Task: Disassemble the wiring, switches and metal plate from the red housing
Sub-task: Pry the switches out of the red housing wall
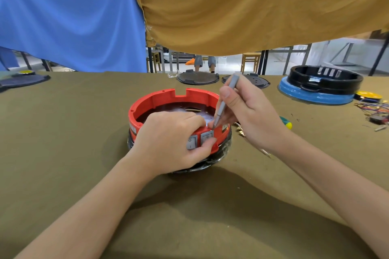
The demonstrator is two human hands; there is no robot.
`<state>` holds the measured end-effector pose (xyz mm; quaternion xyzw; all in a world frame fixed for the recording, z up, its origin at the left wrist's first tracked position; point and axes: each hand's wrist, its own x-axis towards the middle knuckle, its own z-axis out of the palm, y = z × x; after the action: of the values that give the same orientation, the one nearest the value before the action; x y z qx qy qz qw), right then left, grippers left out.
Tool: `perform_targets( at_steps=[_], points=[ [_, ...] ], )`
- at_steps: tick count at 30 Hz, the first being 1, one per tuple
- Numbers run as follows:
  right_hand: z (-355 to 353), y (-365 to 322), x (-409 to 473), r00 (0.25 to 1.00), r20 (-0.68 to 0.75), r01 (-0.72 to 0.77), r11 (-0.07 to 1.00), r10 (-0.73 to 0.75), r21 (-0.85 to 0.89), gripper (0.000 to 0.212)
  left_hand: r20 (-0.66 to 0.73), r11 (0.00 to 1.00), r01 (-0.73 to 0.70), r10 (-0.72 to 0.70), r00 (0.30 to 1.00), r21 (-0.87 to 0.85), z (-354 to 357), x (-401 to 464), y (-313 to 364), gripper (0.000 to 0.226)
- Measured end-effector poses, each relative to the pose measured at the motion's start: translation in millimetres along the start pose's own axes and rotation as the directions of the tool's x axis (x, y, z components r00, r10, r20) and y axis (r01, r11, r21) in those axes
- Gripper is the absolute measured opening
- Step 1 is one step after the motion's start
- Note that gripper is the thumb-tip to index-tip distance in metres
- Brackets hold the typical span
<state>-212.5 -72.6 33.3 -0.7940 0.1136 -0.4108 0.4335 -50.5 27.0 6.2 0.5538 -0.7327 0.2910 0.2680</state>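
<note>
While the olive-covered table (pixel 63 132) carries it near the middle, the round red housing (pixel 151 101) sits on a black base. The left hand (pixel 168 138) curls over its near rim, thumb on two grey switches (pixel 200 139). The right hand (pixel 248 109) pinches a slim grey screwdriver (pixel 226 101), tip just inside the rim.

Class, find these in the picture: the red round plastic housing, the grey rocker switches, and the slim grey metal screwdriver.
Red round plastic housing (pixel 160 95), head view, far rim.
Grey rocker switches (pixel 192 142), head view, left switch's face.
Slim grey metal screwdriver (pixel 222 107), head view, mid-shaft.
</note>
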Motion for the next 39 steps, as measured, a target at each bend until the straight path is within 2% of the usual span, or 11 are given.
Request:
perform_targets(
  at_steps=[4, 7, 13, 16, 22, 25, 29, 32, 35, 39],
  points=[
    [-3.8, -3.0, 10.5, 0.996, 0.061, -0.066, 0.996, 0.07, -0.065, 0.025, -0.007, 1.0, -0.006, 0.006, 1.0, 0.007, 1.0, 0.1, -0.2, 0.038],
    [-4.5, -2.1, 13.2, 0.993, 0.057, -0.1, 0.993, 0.103, -0.057, 0.025, -0.007, 1.0, 0.003, -0.003, 1.0, 0.0, 1.8, -0.3, -0.3, 0.038],
    [7.0, 8.5, -11.5, 0.99, -0.106, 0.091, 0.996, -0.092, -0.014, 0.033, 0.01, 0.999, 0.029, -0.029, 1.0, -0.028, 1.6, 0.2, -0.5, 0.036],
    [6.5, 8.0, -11.6, 0.992, -0.112, 0.048, 0.999, -0.049, -0.007, 0.03, 0.016, 0.999, 0.032, -0.032, 0.999, -0.024, 1.4, 0.1, -1.0, 0.036],
    [5.9, 7.4, 0.3, 0.996, -0.077, -0.06, 0.982, 0.046, -0.177, 0.028, 0.01, 1.0, 0.027, -0.027, 1.0, -0.001, 0.4, 0.1, 0.2, 0.035],
    [2.8, 5.2, 4.6, 0.995, -0.04, -0.101, 0.985, 0.096, -0.138, 0.024, 0.015, 1.0, 0.028, -0.028, 1.0, -0.01, -0.5, 0.0, 0.1, 0.035],
    [1.0, 3.7, 9.9, 0.984, 0.006, -0.176, 0.976, 0.178, -0.126, 0.029, 0.023, 0.999, 0.024, -0.024, 0.999, -0.028, -1.9, 0.4, 1.1, 0.034],
    [1.3, 3.9, 4.4, 0.991, -0.044, -0.128, 0.987, 0.124, -0.094, 0.026, 0.029, 0.999, 0.026, -0.025, 0.999, -0.038, -2.4, 0.8, 0.8, 0.035],
    [0.3, 3.8, -5.0, 0.989, -0.12, -0.082, 0.996, 0.085, 0.03, 0.023, 0.045, 0.998, 0.033, -0.031, 0.999, -0.05, -1.4, 0.6, -0.1, 0.036],
    [4.7, 2.4, -11.1, 0.992, -0.106, -0.064, 0.998, 0.065, 0.008, 0.03, 0.056, 0.998, 0.043, -0.041, 0.998, -0.044, -2.7, 0.6, 0.8, 0.036]
  ],
)
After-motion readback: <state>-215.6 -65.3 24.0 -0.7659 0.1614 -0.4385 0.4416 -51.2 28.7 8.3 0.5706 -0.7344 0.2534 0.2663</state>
